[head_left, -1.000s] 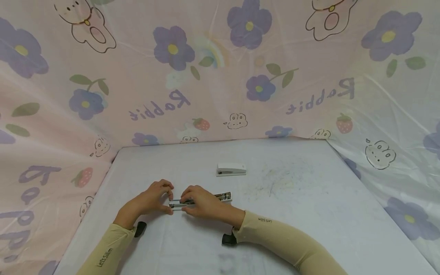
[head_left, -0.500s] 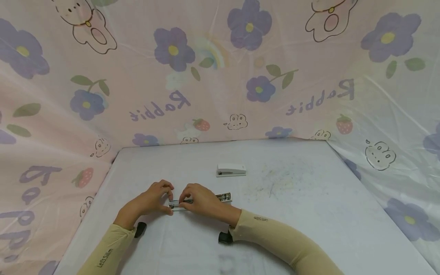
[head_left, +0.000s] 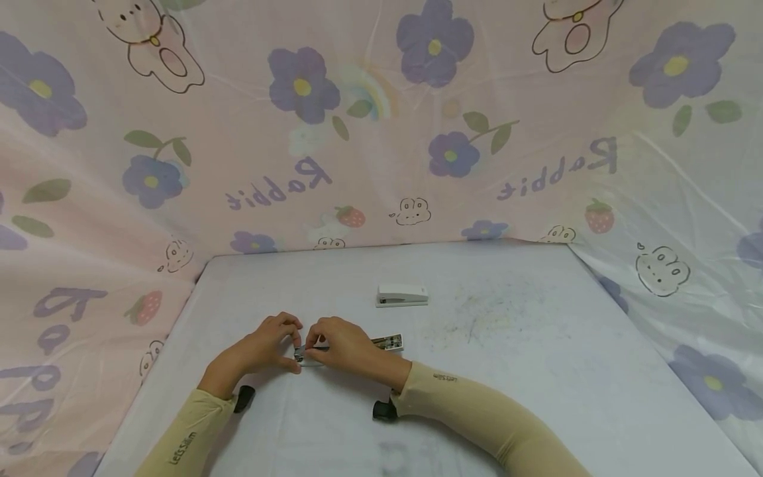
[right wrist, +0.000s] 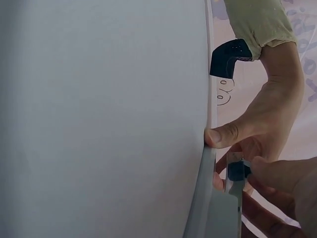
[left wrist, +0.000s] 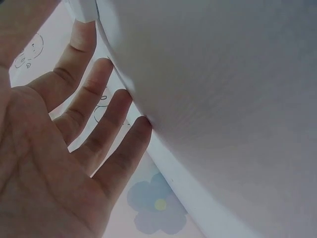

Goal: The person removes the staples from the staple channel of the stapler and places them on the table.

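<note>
In the head view a stapler lies folded open on the table, its cover swung back to the right. My left hand grips its left end between thumb and index finger; the other fingers are spread in the left wrist view. My right hand comes over the stapler's middle and hides much of it. Thumb and fingertips pinch a small dark part at the stapler's metal channel, seen in the right wrist view. The left thumb presses the base end there.
A second stapler, white and closed, stands farther back. The white table has smudges at its right. Printed cloth hangs around the far edge and the sides. Each wrist carries a black camera mount.
My right hand has slid left along the stapler toward the left fingertips, its fingers drawn closer into a pinch. The left hand and the white stapler have stayed in place.
</note>
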